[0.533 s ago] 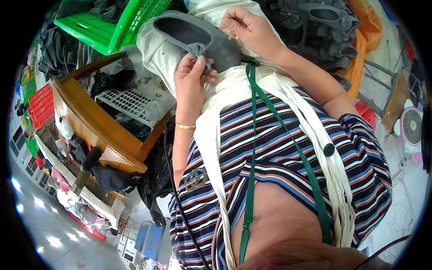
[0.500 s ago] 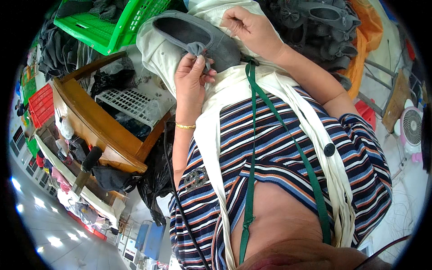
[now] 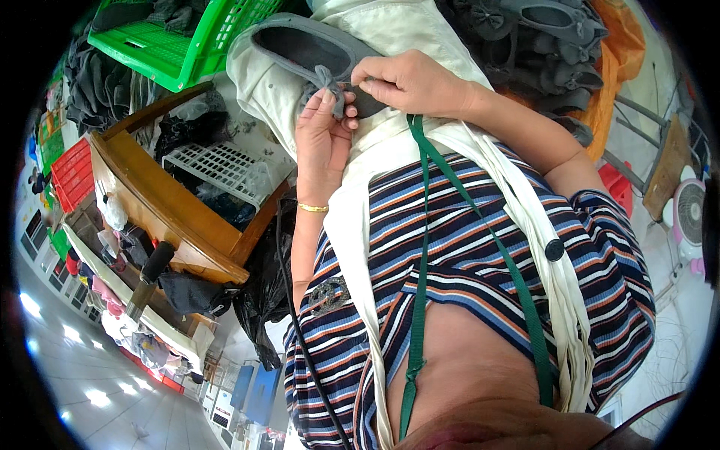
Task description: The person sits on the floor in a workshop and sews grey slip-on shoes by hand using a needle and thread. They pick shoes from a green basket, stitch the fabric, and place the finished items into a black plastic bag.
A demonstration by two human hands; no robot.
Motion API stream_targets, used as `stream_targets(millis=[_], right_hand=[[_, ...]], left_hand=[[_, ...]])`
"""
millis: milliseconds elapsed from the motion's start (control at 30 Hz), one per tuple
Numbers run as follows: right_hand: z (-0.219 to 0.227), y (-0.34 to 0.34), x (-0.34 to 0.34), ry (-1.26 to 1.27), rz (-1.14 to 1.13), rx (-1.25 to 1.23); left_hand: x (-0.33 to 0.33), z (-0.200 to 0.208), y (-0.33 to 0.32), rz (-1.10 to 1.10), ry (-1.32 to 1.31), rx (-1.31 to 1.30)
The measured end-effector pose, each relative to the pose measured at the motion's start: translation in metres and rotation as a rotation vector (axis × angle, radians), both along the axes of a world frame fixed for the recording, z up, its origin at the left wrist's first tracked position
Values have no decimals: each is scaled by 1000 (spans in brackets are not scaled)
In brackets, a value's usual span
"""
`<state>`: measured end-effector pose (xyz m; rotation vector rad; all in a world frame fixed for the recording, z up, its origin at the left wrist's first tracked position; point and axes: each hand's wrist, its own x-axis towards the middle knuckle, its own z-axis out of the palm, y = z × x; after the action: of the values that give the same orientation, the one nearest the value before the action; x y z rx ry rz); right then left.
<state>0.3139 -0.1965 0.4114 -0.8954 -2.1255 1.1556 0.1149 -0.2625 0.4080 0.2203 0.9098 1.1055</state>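
Observation:
A dark grey slip-on shoe [image 3: 346, 43] lies on my lap, over the cream apron [image 3: 255, 94]. On its front is a grey fabric bow [image 3: 324, 81], pinched between the thumb and fingers of my left hand [image 3: 322, 124]. Close beside the bow, my right hand [image 3: 424, 84] has its thumb and forefinger pressed together over the shoe's toe. Whatever sits in that pinch is too small to make out. Part of the toe is hidden behind the right hand.
A green crate [image 3: 169, 56] with dark grey pieces stands at the upper left, above a wooden frame [image 3: 169, 210] and a white plastic basket [image 3: 217, 169]. Similar grey shoes [image 3: 551, 56] are heaped at the upper right by an orange sack [image 3: 621, 45]. A fan [image 3: 686, 214] stands far right.
My right hand has come down and left, from above the shoe to beside the bow. The left hand keeps its hold on the bow, which now stands more upright.

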Motion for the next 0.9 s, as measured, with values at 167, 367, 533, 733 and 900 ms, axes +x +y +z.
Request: stream_targets(millis=[167, 367, 533, 733, 900], right_hand=[[-4, -2, -3, -2, 13, 29], [-4, -3, -1, -40, 29, 22], [-5, -3, -1, -55, 36, 32], [-4, -2, -3, -60, 37, 3], [-4, -2, -4, -49, 36, 10]], left_hand=[[-1, -1, 0, -1, -9, -13], [3, 2, -2, 5, -14, -16], [2, 1, -2, -9, -41, -18], [0, -2, 0, 5, -28, -12], [-1, -2, 0, 8, -41, -17]])
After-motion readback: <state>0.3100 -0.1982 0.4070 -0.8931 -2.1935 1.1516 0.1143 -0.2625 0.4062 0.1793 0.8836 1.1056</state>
